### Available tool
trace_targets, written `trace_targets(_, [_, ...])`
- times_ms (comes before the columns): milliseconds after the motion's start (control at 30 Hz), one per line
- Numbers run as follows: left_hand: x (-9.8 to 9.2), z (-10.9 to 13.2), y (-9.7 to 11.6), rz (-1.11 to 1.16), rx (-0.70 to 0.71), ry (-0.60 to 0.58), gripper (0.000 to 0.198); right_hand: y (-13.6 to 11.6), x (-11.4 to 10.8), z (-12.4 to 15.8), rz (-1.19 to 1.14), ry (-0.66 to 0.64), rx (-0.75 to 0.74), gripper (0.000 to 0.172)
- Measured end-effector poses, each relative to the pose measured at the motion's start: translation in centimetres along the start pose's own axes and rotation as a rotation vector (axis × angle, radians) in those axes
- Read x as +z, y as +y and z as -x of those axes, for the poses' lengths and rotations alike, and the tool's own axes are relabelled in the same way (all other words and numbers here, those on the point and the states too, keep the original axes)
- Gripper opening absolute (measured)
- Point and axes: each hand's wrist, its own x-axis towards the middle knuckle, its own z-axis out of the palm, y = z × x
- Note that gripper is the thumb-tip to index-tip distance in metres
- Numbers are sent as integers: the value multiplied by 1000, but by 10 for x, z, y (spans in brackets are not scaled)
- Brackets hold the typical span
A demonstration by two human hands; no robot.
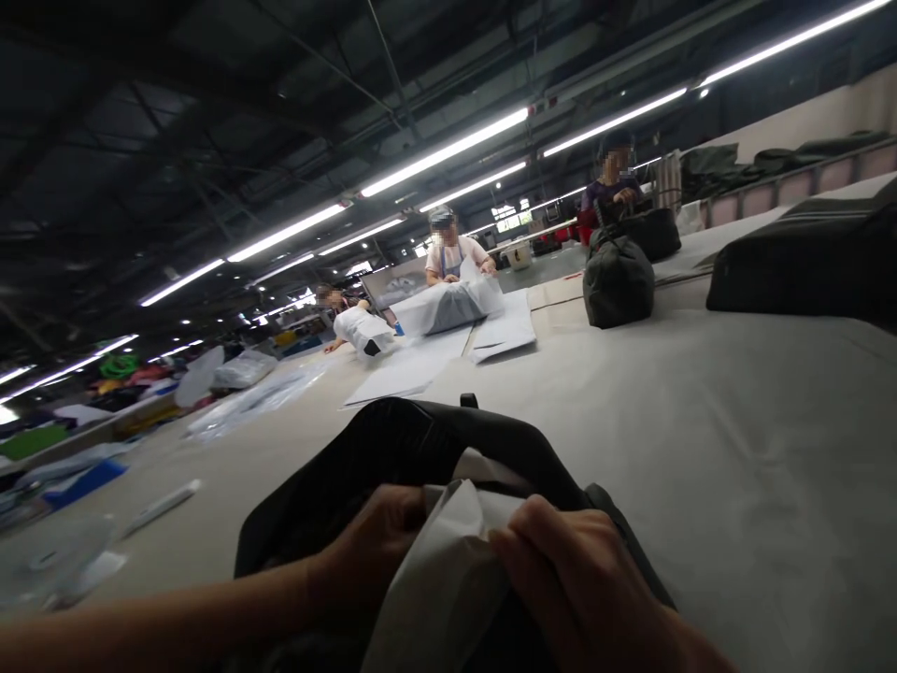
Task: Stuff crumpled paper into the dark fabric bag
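Note:
A black bag lies in front of me at the bottom middle of the head view, its opening towards me. Between my hands is a crumpled sheet of white paper, partly inside the bag. My right hand pinches the paper's right edge between thumb and fingers. On the other side, my left hand reaches into the mouth of the bag with its fingers curled at the paper. Those fingertips are hidden behind the sheet and in shadow.
Dark bags stand at the right, beside a larger dark bag. White sheets and clear plastic bags lie farther along the table. Several people work across it, one with a wrapped bag. A white strip lies left.

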Motion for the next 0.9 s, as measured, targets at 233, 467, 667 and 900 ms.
trace_targets(233, [7,-28,41,387,-97,232,38,5,-3,5,-23,-53,114,25])
trace_targets(467, [19,-49,51,547,-264,37,32,19,-13,-2,93,51,412,25])
trace_targets(667, [20,-43,56,520,-244,34,32,28,-15,-6,110,45,541,12])
trace_targets(900, [20,-28,64,488,-260,-119,36,29,-4,1,420,34,417,17])
